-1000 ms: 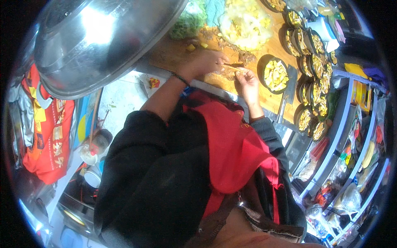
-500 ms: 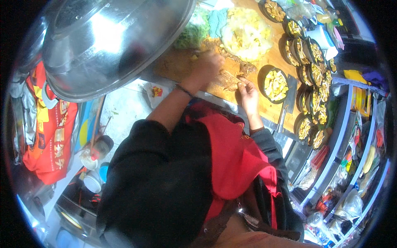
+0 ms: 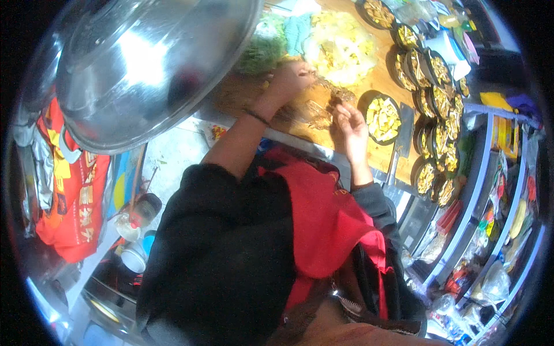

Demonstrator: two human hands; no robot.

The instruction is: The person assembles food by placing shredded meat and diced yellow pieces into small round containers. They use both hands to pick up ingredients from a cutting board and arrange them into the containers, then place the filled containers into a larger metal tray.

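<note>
Over the wooden board, my left hand (image 3: 292, 79) is closed, fingers bent. A brown, rough strip of what looks like cooked meat (image 3: 341, 96) runs from beside its fingertips toward my right hand (image 3: 353, 122). The thumb and fingers of the right hand pinch the strip's nearer end. Whether the left fingers grip its other end is hard to make out. Below the left hand a flat brown piece (image 3: 318, 115) lies on the board (image 3: 276, 120). A black round bowl of yellow chunks (image 3: 383, 118) stands just right of my right hand.
A clear bag of yellow pieces (image 3: 340, 49) and a bag of greens (image 3: 264, 49) lie at the board's far side. Several filled black bowls (image 3: 441, 104) stack at the right, beside a cleaver (image 3: 405, 130). A large metal lid or basin (image 3: 156, 69) covers the upper left.
My right hand has shifted slightly and now pinches the brown strip farther from me, off the flat piece. The left hand has turned, its fingers reaching toward that strip.
</note>
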